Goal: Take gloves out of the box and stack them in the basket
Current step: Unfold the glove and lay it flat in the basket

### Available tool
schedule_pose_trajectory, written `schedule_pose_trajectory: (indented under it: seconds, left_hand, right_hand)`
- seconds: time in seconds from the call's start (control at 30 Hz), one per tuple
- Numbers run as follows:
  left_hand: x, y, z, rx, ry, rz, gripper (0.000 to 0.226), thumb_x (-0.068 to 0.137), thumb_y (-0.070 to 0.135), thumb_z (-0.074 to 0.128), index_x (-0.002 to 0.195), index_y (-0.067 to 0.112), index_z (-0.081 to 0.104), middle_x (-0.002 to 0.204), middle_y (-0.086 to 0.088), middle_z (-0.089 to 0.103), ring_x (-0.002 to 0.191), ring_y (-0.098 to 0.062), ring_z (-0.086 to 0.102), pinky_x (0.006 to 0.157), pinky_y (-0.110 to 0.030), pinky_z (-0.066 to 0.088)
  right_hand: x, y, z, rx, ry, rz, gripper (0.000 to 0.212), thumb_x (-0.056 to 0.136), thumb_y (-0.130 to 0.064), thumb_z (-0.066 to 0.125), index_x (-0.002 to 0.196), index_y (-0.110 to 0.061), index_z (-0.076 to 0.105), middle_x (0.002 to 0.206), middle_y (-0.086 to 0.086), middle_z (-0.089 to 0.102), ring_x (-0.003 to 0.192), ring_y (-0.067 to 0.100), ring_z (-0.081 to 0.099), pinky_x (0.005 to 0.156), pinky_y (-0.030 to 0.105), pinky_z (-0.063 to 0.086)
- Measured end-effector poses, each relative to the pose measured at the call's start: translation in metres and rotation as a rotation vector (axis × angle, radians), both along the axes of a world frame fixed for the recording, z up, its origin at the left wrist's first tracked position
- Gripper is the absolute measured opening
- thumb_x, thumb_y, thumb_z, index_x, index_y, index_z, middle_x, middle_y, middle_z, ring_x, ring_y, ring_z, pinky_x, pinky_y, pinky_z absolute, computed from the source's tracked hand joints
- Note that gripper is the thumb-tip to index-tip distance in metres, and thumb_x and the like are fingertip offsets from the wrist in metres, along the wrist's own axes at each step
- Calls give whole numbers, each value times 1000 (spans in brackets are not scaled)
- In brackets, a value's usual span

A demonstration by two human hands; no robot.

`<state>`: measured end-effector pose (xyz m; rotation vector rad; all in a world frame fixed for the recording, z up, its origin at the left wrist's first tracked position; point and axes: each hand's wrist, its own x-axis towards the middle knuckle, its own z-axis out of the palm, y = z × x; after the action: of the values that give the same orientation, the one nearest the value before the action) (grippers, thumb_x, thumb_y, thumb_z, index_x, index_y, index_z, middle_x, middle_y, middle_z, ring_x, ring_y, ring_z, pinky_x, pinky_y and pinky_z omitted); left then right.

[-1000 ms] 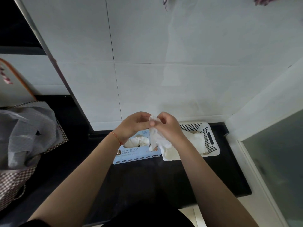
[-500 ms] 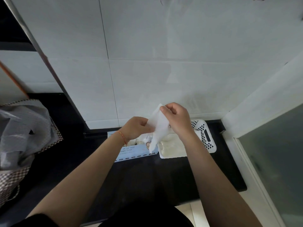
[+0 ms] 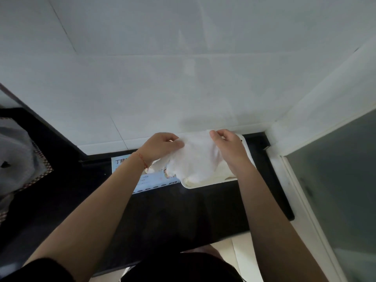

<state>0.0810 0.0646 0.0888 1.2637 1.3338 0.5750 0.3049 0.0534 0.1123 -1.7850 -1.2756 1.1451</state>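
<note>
Hands, left (image 3: pixel 160 147) & right (image 3: pixel 230 148), pinch thin crinkly white glove (image 3: pixel 195 157) spread over white plastic basket (image 3: pixel 205 184).

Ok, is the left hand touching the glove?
Touching. The head view shows the left hand pinching the glove at its left edge, with the right hand pinching the other side.

Domestic interior, likely a kitchen or utility corner of my home. Large glossy white wall tiles (image 3: pixel 183 78) with thin grout lines; narrow black worktop (image 3: pixel 173 210) set into the corner; frosted glass panel (image 3: pixel 341 180) in a pale frame at right; checked fabric basket (image 3: pixel 43 167) holding grey cloth (image 3: pixel 14 155) at left.
</note>
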Motion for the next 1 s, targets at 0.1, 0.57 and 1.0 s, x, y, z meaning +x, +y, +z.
schedule_pose_trajectory:
  seconds: [0.1,0.57,1.0]
  left_hand:
    - [17,14,-14,15,136,-51,20,90,34,67,86,16,72,73,2,70,60,-9,59,60,-21,48]
    - [110,61,-86,73,775,-366,31,97,48,47,120,34,63,121,11,60,111,-18,57,94,-40,47]
    - [152,30,-92,481,1110,-506,24,92,16,49,113,13,60,119,-9,50,113,-28,48,88,-37,41]
  right_hand:
    - [19,2,-25,-89,-33,5,21,92,-37,61,102,-19,63,96,-9,62,85,5,56,67,22,40]
    - [101,27,-109,-259,-249,58,23,95,-25,55,117,-16,57,89,-9,55,80,7,55,71,23,46]
    - [109,40,-133,-191,-557,242,23,101,-18,46,120,-13,58,96,0,61,91,19,61,81,35,53]
